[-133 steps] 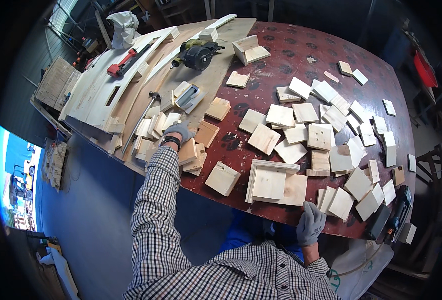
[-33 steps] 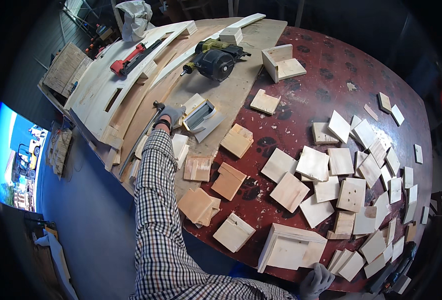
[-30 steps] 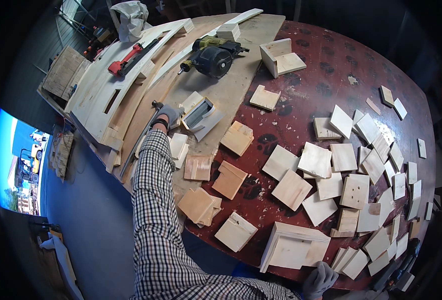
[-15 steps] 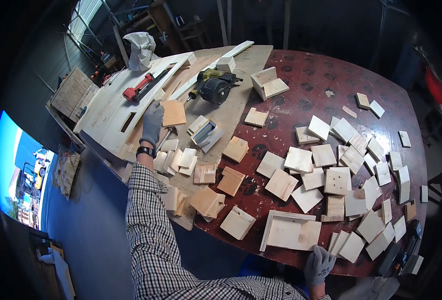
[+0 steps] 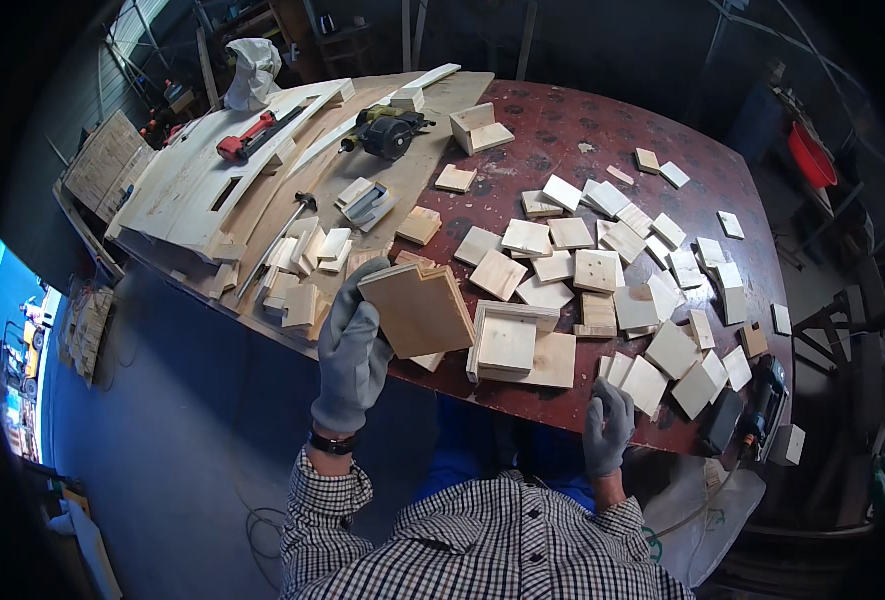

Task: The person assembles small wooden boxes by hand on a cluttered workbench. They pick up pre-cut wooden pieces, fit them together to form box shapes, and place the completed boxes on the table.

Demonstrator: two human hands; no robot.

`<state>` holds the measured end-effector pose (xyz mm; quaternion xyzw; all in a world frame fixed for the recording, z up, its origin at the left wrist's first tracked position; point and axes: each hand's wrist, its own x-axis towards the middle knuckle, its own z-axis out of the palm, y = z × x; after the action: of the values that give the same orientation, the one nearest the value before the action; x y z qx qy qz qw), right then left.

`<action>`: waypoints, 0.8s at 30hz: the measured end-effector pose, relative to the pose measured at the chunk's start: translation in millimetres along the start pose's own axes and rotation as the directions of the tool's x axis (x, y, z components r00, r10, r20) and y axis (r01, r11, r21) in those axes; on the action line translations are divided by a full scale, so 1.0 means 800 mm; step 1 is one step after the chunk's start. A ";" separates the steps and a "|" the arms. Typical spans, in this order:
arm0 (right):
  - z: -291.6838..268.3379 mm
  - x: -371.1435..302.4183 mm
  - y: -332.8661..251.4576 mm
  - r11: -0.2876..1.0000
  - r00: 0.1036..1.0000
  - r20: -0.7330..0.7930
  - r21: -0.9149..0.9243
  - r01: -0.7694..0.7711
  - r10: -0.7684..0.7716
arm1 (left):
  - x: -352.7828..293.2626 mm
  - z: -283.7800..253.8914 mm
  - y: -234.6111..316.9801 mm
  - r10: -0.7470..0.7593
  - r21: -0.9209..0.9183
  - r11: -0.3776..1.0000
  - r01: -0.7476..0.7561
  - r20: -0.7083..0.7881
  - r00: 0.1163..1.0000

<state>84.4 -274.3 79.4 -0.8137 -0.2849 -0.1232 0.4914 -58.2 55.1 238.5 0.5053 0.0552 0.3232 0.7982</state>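
My left hand (image 5: pixel 350 345), in a grey glove, grips a square brown wooden board (image 5: pixel 417 312) by its left edge. The board is raised and tilted above the near table edge and hides some blocks behind it. Just right of it lies a wooden corner assembly (image 5: pixel 552 362), a flat panel with upright strips along two sides. My right hand (image 5: pixel 608 428), also gloved, is at the table edge right of this assembly, its fingers curled closed. Whether anything is inside them cannot be seen. Thin wooden pieces (image 5: pixel 644 385) lie just beyond it.
Many loose wooden blocks (image 5: pixel 597 270) cover the red table (image 5: pixel 602 125). On the left stand a dark power tool (image 5: pixel 387 135), a red nail gun (image 5: pixel 247 140), a hammer (image 5: pixel 305 201) and a grey metal piece (image 5: pixel 369 207). Another black tool (image 5: pixel 762 405) lies at the right edge.
My left hand has picked up the brown board from the table's left part and brought it nearer and to the right. My right hand has come off the assembly's corner. The view has shifted.
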 end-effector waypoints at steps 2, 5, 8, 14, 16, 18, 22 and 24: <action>-0.014 0.012 -0.031 0.961 0.990 0.089 0.246 -0.130 0.111 | -0.034 0.031 -0.017 -0.139 -0.101 0.986 0.131 -0.079 0.987; -0.022 0.030 -0.085 0.762 0.908 0.366 0.524 -0.380 0.202 | -0.078 0.052 -0.061 -0.088 0.401 0.910 0.105 -0.061 0.994; -0.009 0.025 -0.105 0.701 0.825 0.526 0.508 -0.501 0.208 | -0.117 0.060 -0.118 -0.326 -0.049 0.945 0.323 -0.138 0.935; -0.004 -0.017 -0.075 0.447 0.719 0.518 0.565 -0.694 0.463 | -0.157 0.078 -0.157 -0.511 0.039 0.847 0.531 -0.219 0.831; -0.004 -0.019 -0.067 0.489 0.728 0.491 0.540 -0.685 0.479 | -0.167 0.081 -0.154 -0.547 -0.027 0.830 0.557 -0.231 0.804; 0.000 -0.016 -0.055 0.534 0.749 0.421 0.527 -0.661 0.512 | -0.170 0.067 -0.170 -0.390 0.103 0.899 0.426 -0.253 0.885; 0.004 0.024 -0.042 0.595 0.791 0.351 0.524 -0.609 0.500 | -0.146 0.030 -0.190 0.155 0.813 0.581 0.045 -0.164 0.974; 0.016 0.048 -0.031 0.614 0.801 0.362 0.515 -0.598 0.476 | -0.125 0.011 -0.198 0.253 0.943 0.331 -0.032 -0.055 0.966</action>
<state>99.3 -241.1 109.7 -0.6668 -0.0960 0.2061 0.7098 -60.2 -53.2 85.1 0.8394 0.2620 0.3491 0.3238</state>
